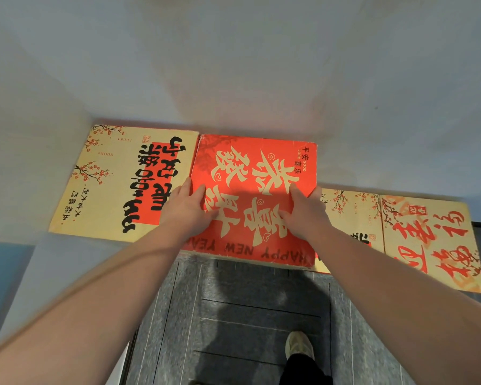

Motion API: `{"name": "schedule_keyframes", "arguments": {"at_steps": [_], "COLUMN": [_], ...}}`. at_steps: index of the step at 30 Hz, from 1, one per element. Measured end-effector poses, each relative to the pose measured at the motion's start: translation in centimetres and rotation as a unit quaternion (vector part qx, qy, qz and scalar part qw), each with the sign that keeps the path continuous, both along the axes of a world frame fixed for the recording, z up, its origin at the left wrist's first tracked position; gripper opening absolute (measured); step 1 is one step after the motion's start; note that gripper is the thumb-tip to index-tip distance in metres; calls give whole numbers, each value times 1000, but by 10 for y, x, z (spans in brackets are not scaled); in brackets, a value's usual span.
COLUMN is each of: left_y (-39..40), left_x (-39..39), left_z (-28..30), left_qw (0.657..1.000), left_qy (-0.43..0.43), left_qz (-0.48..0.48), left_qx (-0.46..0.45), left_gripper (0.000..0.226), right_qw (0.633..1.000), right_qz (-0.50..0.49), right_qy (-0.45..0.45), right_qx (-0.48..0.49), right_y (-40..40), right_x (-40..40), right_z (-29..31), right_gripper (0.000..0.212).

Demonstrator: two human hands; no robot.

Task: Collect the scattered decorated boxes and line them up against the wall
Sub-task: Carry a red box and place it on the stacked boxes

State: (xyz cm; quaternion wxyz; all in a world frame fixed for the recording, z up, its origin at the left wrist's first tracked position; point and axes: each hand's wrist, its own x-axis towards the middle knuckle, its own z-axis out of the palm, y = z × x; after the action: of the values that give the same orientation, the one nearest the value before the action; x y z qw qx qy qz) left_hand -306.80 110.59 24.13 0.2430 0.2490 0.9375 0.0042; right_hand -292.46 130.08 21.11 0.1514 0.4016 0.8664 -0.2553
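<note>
A red box [250, 173] with cream characters stands against the white wall [233, 65] in the middle. My left hand [188, 209] lies on its left edge with the fingers spread flat. My right hand [303, 212] presses on its right part, fingers extended and thumb near the right edge. A cream box with black characters [117, 182] stands just to the left, its side touching the red one. To the right and lower sit a cream box with blossom branches [350, 218], partly hidden by my right arm, and a cream box with red characters [433, 240].
A grey carpet floor [247, 315] with dark lines stretches below the boxes. My shoe [299, 344] stands on it at lower right. A white wall surface [25, 162] closes the left side, forming a corner.
</note>
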Motion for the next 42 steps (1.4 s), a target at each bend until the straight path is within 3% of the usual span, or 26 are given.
{"name": "schedule_keyframes", "arguments": {"at_steps": [6,13,18,26,31,35,40,42], "left_y": [2,5,1,-56,-147,-260,-439,-512], "left_x": [4,4,17,75,139,221,393,481], "left_z": [18,64,122,249,320,356,379,384], "left_qw": [999,997,997,998,996,977,938,910], "left_qy": [5,-7,1,6,30,109,130,131], "left_qz": [-25,-34,-23,32,85,177,319,393], "left_qx": [-33,-72,-75,-59,12,53,47,33], "left_gripper": [73,73,73,67,64,63,62,61], "right_qw": [998,996,984,928,860,801,713,658], "right_qz": [21,56,173,361,493,576,675,728], "right_qy": [-47,-64,-26,-66,-17,28,66,74], "right_qx": [-32,-4,16,58,132,163,175,176], "right_y": [3,5,7,-38,-127,-235,-416,-497], "right_x": [0,-2,-5,-7,31,78,178,229], "right_z": [11,59,120,248,337,388,426,437], "right_gripper": [63,42,39,49,50,51,52,52]}}
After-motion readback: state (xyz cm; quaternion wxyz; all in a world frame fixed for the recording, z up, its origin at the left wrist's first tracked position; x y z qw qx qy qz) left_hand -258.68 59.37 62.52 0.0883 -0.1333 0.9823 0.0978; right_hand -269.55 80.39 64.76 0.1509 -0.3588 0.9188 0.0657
